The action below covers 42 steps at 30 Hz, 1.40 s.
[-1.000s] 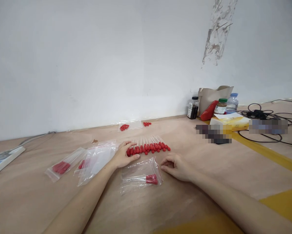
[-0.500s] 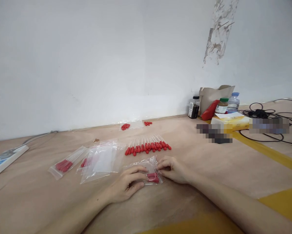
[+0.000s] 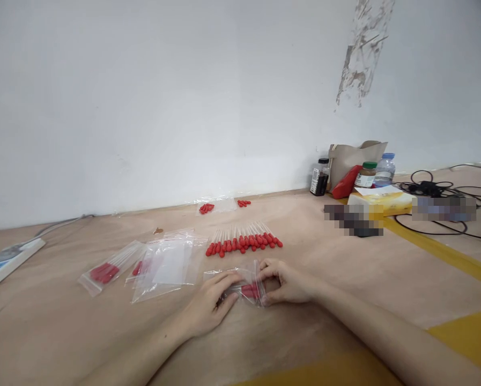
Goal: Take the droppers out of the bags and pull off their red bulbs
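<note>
Bare arms, one pair. Left forearm [image 3: 168, 338]: reaching in from near-left of the clear bag [image 3: 246, 273]; left grip [image 3: 212, 303] on the bag's left part, fingers bent, thumb apart. Right forearm [image 3: 361, 316]: from near-right of the bag; right grip [image 3: 286, 281] at its right edge, fingers curled, thumb separate. Pinch, either side: indistinct.

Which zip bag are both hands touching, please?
The zip bag of red-bulbed droppers in front of the loose droppers: left hand and right hand touch it; other bags lie farther left or near the wall.
</note>
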Motion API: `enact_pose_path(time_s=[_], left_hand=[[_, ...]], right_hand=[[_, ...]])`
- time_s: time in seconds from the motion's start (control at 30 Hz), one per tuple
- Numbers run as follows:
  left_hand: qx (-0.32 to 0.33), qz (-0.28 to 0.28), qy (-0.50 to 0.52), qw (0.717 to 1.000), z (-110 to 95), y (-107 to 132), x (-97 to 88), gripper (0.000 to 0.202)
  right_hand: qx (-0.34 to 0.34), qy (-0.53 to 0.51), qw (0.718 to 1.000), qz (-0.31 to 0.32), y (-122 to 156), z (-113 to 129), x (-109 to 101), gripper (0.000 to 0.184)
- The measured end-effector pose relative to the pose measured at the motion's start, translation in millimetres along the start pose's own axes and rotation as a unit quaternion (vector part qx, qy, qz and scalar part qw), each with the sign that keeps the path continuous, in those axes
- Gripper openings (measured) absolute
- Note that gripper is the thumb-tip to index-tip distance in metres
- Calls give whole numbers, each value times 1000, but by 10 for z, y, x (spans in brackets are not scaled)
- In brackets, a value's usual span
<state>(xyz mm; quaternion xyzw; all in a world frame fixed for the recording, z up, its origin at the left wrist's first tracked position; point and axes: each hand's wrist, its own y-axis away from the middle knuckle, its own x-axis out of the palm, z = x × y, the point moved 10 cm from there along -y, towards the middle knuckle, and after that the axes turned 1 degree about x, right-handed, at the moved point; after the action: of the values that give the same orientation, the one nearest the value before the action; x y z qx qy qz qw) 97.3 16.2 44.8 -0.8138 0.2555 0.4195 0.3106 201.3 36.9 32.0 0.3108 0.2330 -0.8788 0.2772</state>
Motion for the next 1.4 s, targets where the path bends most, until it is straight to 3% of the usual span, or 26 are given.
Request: enact_pose_path(time_s=[0.1,0.33,0.53,0.87,1.0,1.1,1.2,1.3,1.4], left_hand=[[-2,-8,8,1000,0,-5,0,32],[-8,2,15,1000,14,-9,-14,34],[-24,64,-7,998,94,63,23,45],[-20,133,-82,987,67,105,111,46],[-18,122,-90,988,90,111,105,46],[-18,106,-95,990,96,112,80,45],[-14,94,-89,991,69,111,53,44],[-35,78,-52,995,92,99,-3,39],[-68,6,-16,998,205,45,-211,34]], right_hand=[[1,0,1000,-21,-2,32,-8,34],[-19,65,995,-73,-7,216,-15,18],[53,35,995,-72,41,-28,-92,18],[75,26,997,-24,95,-132,-124,18],[133,-78,987,-40,169,-345,-258,21],[198,-207,957,-33,248,-551,-317,27],[231,-289,925,-86,322,-701,-477,35],[231,-306,913,-142,385,-741,-704,38],[218,-313,902,-202,407,-694,-1003,37]])
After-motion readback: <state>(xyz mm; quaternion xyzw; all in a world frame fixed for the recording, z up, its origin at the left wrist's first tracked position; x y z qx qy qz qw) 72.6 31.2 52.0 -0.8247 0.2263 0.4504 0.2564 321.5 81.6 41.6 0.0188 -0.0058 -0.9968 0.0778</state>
